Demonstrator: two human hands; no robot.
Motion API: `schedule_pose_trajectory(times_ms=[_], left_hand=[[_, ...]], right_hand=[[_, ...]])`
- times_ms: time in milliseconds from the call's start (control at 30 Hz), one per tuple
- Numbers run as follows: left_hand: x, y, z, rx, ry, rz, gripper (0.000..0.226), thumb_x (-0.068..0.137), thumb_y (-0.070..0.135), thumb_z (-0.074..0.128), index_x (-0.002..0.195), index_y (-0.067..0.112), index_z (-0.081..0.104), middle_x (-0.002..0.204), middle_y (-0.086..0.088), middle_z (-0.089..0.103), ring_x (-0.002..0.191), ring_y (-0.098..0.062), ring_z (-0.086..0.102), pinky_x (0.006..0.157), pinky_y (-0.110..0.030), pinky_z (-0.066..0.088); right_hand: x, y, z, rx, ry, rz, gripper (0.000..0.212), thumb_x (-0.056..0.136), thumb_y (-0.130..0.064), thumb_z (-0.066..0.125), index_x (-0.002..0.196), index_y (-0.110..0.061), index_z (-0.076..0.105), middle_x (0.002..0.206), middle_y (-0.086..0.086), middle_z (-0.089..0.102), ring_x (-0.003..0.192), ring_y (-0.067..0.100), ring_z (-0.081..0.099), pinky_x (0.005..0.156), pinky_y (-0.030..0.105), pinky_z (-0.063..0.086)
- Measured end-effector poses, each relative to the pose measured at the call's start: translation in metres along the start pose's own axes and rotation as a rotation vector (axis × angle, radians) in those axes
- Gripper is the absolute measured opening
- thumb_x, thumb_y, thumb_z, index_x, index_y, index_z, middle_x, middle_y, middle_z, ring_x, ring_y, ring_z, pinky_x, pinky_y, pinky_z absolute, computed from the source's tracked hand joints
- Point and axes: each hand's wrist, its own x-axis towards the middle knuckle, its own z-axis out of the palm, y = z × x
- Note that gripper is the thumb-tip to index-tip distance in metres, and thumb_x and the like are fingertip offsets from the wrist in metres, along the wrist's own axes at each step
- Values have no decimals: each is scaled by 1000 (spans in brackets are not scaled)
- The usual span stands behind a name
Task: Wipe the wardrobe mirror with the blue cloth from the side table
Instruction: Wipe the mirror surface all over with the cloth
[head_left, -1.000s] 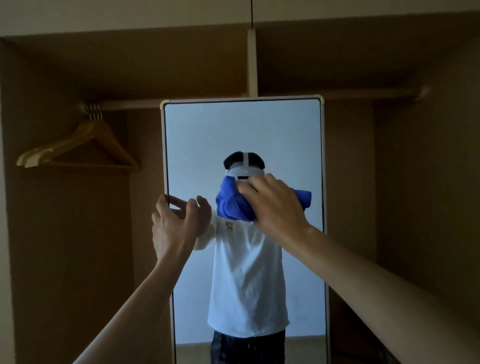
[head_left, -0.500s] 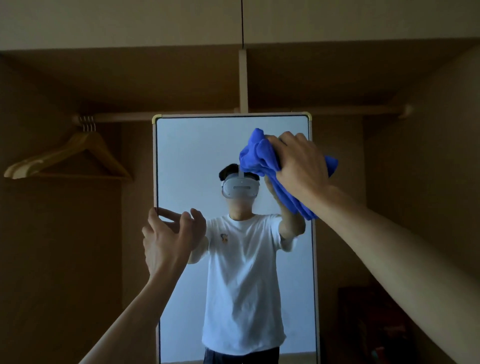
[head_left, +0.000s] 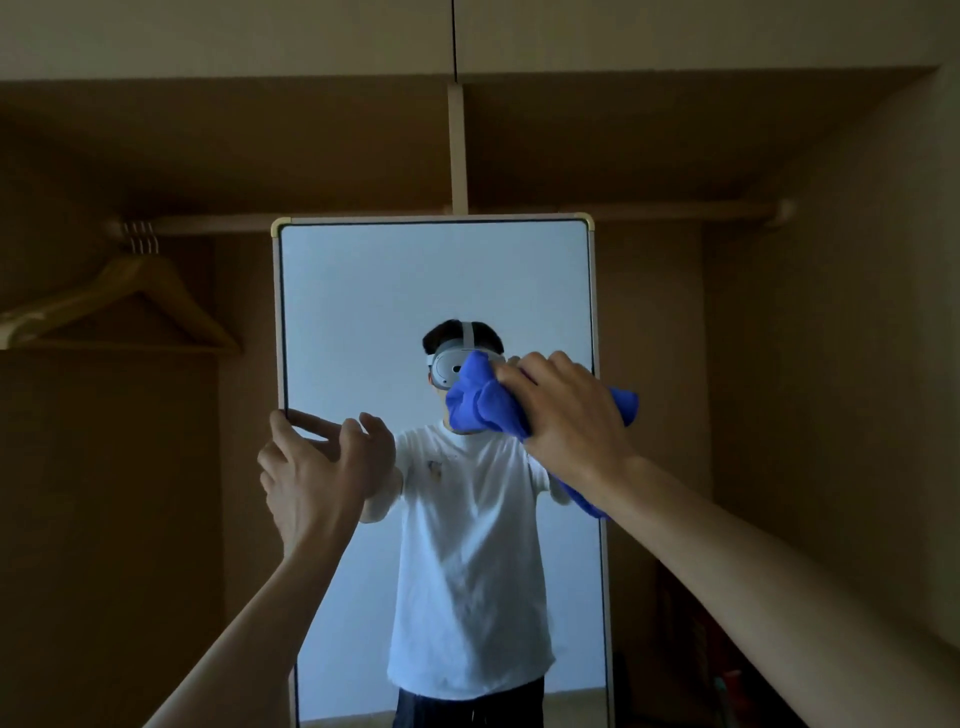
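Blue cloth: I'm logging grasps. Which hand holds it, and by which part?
The right hand grips the blue cloth around its bunched middle, ends sticking out. The left hand touches the mirror at its left edge.

Dim, brownish wardrobe interior (head_left: 156, 519) against a bright mirror (head_left: 363, 312) (reflecting pale light), with wide-angle bowing at the edges.

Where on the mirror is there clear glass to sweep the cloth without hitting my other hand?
Free: the upper glass of the mirror, from top frame down to the hands, full width. Crowded: mid-height, left hand at the left frame edge, right hand gripping the blue cloth by the right edge.
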Motion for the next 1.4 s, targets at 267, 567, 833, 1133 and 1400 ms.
schedule_pose_trajectory(times_ms=[267, 567, 833, 1133, 1400], left_hand=[[0, -3, -3, 17, -10, 22, 81, 97, 50, 53, 160, 18, 13, 156, -22, 31, 142, -41, 33, 112, -59, 36], [2, -4, -1, 6, -5, 22, 79, 97, 48, 54, 160, 18, 15, 156, -22, 30, 143, -41, 32, 113, -60, 35], [5, -3, -6, 5, -16, 15, 78, 98, 48, 53, 159, 18, 16, 153, -24, 32, 140, -44, 33, 112, -60, 35], [22, 5, -5, -33, -27, 32, 79, 98, 49, 52, 159, 16, 15, 154, -24, 28, 144, -40, 25, 114, -61, 33], [28, 1, -2, -31, 1, 92, 77, 97, 49, 53, 158, 14, 19, 155, -21, 32, 142, -43, 32, 110, -61, 36]], right_hand=[[37, 50, -28, 27, 145, 224, 14, 87, -10, 56, 99, -17, 54, 86, 5, 55, 77, 26, 56, 62, 45, 50], [-9, 45, 5, 67, 194, 273, 20, 85, -22, 70, 100, -20, 57, 79, -3, 56, 63, 15, 57, 54, 40, 53], [-18, 32, 3, 162, 73, 435, 28, 93, -28, 62, 119, -17, 56, 99, 1, 64, 82, 23, 64, 71, 40, 53], [3, 39, -20, 115, 198, 612, 35, 97, -29, 57, 125, -10, 54, 108, 11, 65, 94, 31, 63, 78, 45, 51], [4, 23, -17, 58, 208, 650, 37, 96, -32, 53, 127, -12, 52, 112, 9, 62, 97, 29, 61, 74, 39, 48]])
